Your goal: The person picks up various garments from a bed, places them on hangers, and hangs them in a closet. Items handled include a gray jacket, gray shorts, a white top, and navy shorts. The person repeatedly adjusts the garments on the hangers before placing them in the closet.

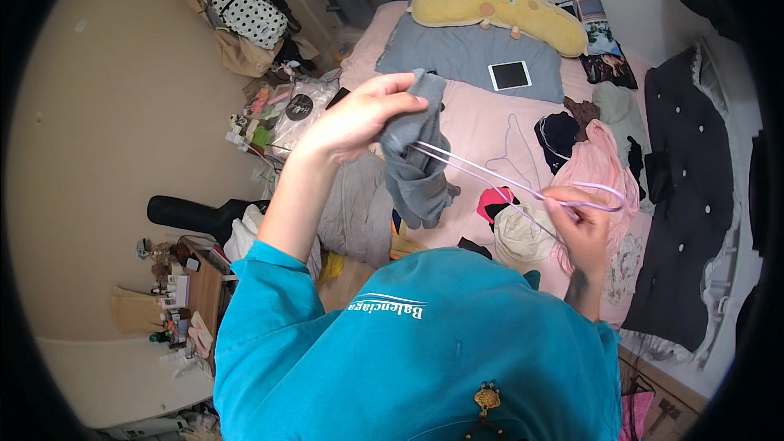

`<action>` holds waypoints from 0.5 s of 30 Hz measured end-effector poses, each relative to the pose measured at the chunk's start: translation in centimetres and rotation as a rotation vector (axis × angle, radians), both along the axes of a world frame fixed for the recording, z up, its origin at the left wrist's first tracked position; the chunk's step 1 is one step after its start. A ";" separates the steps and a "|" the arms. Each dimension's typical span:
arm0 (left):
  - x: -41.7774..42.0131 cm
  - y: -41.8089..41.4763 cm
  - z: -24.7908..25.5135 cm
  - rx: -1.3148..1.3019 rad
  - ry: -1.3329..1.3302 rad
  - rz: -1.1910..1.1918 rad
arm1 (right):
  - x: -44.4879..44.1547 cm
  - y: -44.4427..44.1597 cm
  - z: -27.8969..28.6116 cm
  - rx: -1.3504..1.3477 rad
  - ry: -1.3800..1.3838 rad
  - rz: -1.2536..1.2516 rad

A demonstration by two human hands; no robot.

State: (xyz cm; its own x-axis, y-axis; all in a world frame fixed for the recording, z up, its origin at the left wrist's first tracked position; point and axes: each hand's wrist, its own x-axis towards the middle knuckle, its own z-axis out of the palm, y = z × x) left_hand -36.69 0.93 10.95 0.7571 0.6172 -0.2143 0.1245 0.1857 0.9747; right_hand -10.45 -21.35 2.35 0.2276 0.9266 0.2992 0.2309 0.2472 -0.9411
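My left hand [373, 111] grips a bunched grey garment [416, 177], which hangs in folds above the bed. In my right hand [579, 223] is a lilac wire clothes hanger [484, 174], held near its hook. The hanger's far end reaches into the garment's folds, where it is hidden. Beyond the hanger, a blue wire hanger [513, 150] lies flat on the pink bed sheet [471, 116].
Near my right hand lie a cream cloth item [523, 233], a pink garment [600, 162] and a dark navy garment [557, 138]. A tablet [509, 75] rests on a grey-blue pillow [441, 52], below a long yellow plush [499, 9]. A cluttered wooden desk [205, 288] stands left.
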 end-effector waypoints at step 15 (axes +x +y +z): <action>-0.4 -4.0 3.2 1.644 0.452 -0.076 | -4.9 4.6 -1.4 0.220 0.613 0.087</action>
